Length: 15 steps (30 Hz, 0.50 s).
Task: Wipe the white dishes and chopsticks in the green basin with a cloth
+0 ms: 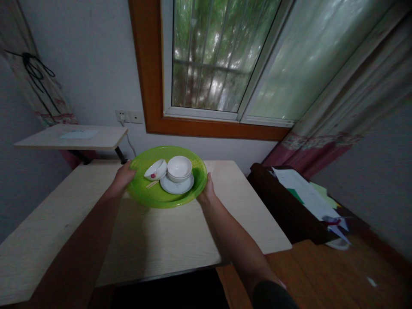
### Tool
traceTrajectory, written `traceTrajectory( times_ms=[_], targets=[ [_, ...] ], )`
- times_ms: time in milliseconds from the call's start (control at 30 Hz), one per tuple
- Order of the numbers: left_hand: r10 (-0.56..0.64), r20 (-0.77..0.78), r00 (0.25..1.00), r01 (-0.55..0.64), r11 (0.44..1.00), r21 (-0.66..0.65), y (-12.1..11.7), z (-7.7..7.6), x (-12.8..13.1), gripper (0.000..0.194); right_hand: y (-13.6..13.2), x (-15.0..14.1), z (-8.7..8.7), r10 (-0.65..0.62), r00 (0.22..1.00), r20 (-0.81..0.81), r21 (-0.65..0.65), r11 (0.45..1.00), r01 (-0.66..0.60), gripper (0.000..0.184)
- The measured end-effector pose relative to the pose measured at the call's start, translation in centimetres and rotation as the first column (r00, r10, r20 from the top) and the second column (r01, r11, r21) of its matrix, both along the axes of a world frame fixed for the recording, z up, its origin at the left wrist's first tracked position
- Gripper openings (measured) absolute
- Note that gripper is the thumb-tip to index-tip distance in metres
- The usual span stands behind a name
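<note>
Both my hands grip a round green basin (151,198) by its rim, above the table. My left hand (124,175) is closed on its left side, thumb on the rim. On the right side my right hand (207,189) holds it, fingers mostly hidden underneath. Inside the basin, white bowls (179,166) sit on a white saucer (177,187). Another white bowl with a red mark (156,170) lies tilted beside them. A pair of short chopsticks (152,184) pokes out below the tilted bowl.
A pale wooden table (180,240) stretches beneath the basin. A small raised shelf (77,136) stands at its back left, near wall sockets (128,116). Behind is a window (222,56). Right of the table, a dark brown piece of furniture (277,201) bears papers (301,191).
</note>
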<state>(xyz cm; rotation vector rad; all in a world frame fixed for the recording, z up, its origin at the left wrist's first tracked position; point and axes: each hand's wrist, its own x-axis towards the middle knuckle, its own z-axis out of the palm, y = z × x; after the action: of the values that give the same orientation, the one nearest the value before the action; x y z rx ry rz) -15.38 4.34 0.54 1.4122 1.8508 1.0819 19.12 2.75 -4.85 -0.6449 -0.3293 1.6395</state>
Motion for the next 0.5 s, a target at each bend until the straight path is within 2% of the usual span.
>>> traceTrajectory(
  times_ms=[167, 300, 400, 500],
  targets=[
    [-0.013, -0.043, 0.999, 0.012, 1.000, -0.007, 0.4, -0.4, -0.4, 0.052, -3.1, -1.5, -1.5, -0.165, 0.986, -0.019, 0.010, 0.986, 0.165, 0.052],
    [-0.028, -0.050, 0.998, 0.028, 1.000, 0.007, 0.7, -0.8, -0.6, 0.050, -4.9, -1.1, -2.3, -0.281, 0.959, -0.039, -0.036, 0.959, 0.279, 0.041],
    [-0.013, -0.026, 1.000, 0.014, 1.000, 0.018, 0.4, -0.6, -0.4, 0.053, -4.6, -0.1, -2.3, -0.305, 0.951, -0.041, -0.028, 0.952, 0.304, 0.041],
    [-0.004, -0.029, 1.000, 0.004, 1.000, 0.021, 0.0, -0.2, -0.1, 0.055, -2.9, 0.4, -1.7, -0.268, 0.963, -0.036, 0.011, 0.963, 0.268, 0.047]
  ],
)
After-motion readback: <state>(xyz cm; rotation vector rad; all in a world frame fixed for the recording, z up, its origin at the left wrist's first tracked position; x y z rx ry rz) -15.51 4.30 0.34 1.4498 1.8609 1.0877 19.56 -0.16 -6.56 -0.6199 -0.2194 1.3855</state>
